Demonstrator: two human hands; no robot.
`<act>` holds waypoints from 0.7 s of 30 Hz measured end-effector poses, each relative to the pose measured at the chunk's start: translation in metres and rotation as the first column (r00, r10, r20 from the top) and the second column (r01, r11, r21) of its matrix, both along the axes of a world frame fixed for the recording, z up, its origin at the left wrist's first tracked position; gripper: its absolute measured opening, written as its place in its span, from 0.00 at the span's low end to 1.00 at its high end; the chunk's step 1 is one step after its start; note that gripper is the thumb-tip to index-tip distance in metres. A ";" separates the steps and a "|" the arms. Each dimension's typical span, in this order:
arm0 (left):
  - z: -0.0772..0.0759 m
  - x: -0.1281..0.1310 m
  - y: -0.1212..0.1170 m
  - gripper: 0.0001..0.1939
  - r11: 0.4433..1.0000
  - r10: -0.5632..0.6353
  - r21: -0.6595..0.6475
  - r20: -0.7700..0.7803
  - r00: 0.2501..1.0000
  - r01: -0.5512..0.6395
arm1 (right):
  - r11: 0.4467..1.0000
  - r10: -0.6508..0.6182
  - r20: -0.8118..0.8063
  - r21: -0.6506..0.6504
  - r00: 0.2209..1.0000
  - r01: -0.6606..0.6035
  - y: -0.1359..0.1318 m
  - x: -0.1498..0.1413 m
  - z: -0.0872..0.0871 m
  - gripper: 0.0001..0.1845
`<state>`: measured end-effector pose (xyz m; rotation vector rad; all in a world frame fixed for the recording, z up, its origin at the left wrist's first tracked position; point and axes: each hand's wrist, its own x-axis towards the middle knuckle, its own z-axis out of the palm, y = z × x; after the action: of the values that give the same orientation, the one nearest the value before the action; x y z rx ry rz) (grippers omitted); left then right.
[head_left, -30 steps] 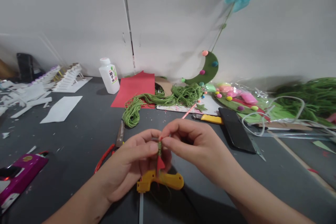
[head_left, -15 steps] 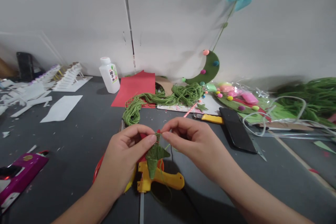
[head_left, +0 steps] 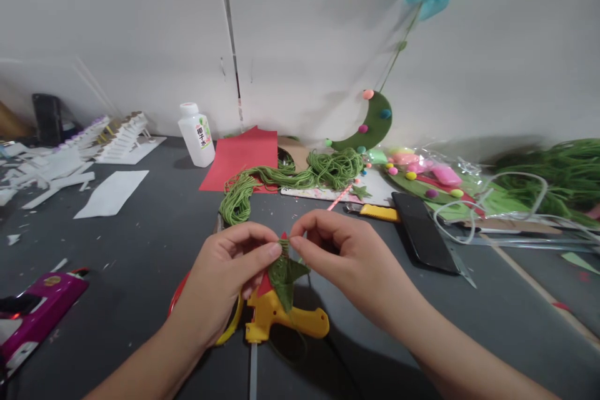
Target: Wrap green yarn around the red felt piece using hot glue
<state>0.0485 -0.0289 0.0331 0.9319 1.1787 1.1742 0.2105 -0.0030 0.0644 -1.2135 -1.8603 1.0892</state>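
Note:
My left hand is closed, thumb and index finger pinching a small star near its upper point. The star is covered in green yarn wraps, and red material shows at the tip and on its left side. Close against that same point, my right hand is closed in a pinch on green yarn, most of which the fingers hide. Beneath the star a yellow hot glue gun lies on the table, a glue stick protruding from its back. A loose strand of yarn hangs down over it.
A skein of green yarn lies across red felt behind my hands. A yellow cutter and black phone lie to the right. Left are a white bottle and a purple device. A green crescent hangs behind.
The star has turned between my fingers: its lower points have swung to the right, and more red shows on its left. Both hands stay almost in place.

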 end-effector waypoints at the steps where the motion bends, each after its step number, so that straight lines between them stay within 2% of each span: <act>1: 0.000 0.000 0.000 0.07 1.000 -0.002 0.004 -0.015 1.000 0.002 | 1.000 0.011 -0.003 -0.004 1.000 -0.011 0.000 0.000 0.000 0.04; 5: 0.002 0.001 -0.002 0.07 0.999 -0.006 0.034 -0.076 0.997 0.008 | 0.999 0.027 -0.017 -0.022 0.999 -0.027 -0.001 0.000 0.000 0.05; 10: 0.003 0.004 -0.005 0.04 0.982 0.053 0.191 -0.221 0.974 -0.010 | 0.999 0.003 -0.023 -0.039 1.000 -0.004 -0.004 -0.003 0.000 0.06; 13: 0.003 0.003 -0.006 0.04 0.973 0.086 0.231 -0.258 0.962 -0.025 | 0.999 0.003 -0.036 -0.042 0.999 -0.004 -0.003 -0.003 0.001 0.05; 16: 0.003 0.001 -0.005 0.03 0.987 0.051 0.159 -0.175 0.983 -0.023 | 0.997 0.020 -0.079 -0.073 0.997 -0.026 0.000 -0.001 0.001 0.04; 21: 0.002 -0.001 -0.001 0.05 0.999 -0.034 -0.011 0.094 0.995 0.035 | 0.993 0.048 -0.149 -0.097 0.988 -0.063 0.004 0.002 -0.001 0.04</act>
<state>0.0471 -0.0297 0.0348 0.8748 1.0897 1.1688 0.2126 0.0010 0.0633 -1.1115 -1.7537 1.2823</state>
